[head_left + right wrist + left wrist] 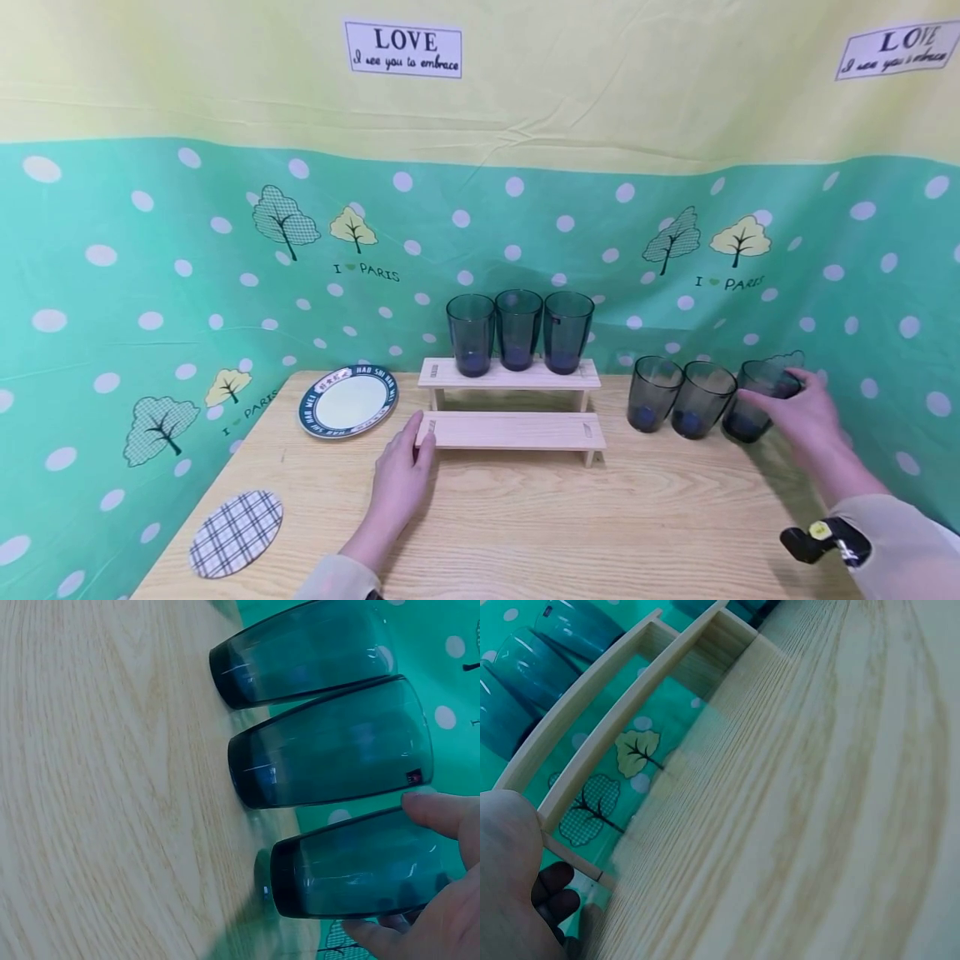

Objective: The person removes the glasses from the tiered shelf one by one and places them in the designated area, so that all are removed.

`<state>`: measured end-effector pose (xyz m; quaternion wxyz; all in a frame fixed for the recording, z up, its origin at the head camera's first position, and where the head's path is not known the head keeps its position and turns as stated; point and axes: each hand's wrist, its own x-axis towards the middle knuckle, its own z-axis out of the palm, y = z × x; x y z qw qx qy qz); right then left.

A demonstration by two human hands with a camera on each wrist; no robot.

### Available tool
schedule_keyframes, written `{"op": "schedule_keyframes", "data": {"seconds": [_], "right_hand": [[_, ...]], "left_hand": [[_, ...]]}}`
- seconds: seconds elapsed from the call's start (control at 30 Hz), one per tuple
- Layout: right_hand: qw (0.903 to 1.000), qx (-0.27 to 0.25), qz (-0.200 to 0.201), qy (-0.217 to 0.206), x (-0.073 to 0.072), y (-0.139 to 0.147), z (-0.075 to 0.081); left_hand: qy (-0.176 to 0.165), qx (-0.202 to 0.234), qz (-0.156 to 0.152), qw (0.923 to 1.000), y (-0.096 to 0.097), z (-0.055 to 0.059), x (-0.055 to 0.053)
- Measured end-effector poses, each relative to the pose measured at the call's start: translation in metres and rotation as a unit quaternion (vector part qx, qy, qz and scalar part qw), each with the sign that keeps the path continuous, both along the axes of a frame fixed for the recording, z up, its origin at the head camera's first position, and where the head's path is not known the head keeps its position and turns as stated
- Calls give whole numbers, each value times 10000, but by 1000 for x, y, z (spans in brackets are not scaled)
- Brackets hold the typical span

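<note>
A pale beige sleeve (900, 546) with a small black device (828, 542) at the wrist reaches in over the right edge of a light wood-grain desk (600, 525) as a person's right hand (806, 412) holds a dark blue-green, tapered drinking glass (360, 870) near the far right corner. The grip is closed about its upper part, thumb on one side, fingers on the other; whether its base touches the desk cannot be told. Two matching glasses (702, 402) stand upright just beside it. At the middle of the far edge, three similar tumblers (517, 333) line the upper shelf of a pale wooden two-tier stand (510, 431); the left hand (402, 475) has its grip clasped on the lower shelf's left end. A round white plate (347, 402) with a dark blue lettered rim lies at the far left corner, a round checked mat (236, 533) by the left edge. Behind hangs a green-and-yellow printed cloth (450, 250).
</note>
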<state>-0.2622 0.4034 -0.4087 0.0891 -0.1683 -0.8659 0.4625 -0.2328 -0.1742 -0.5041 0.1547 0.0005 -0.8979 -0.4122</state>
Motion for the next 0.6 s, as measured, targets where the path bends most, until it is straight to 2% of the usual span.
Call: {"op": "schedule_keyframes", "data": {"seconds": [0.3,0.47,0.6], "right_hand": [[9997,-206,-64,-59,-1,-5,-4],[9998,-101,-74,-130,-1,-7,-3],[9999,64,75,-129,-1,-4,-5]], "left_hand": [[59,-18,0,10000,0,0,0],[83,-28,-14,10000,0,-1,0],[100,-48,-25,9999,0,-1,0]]}}
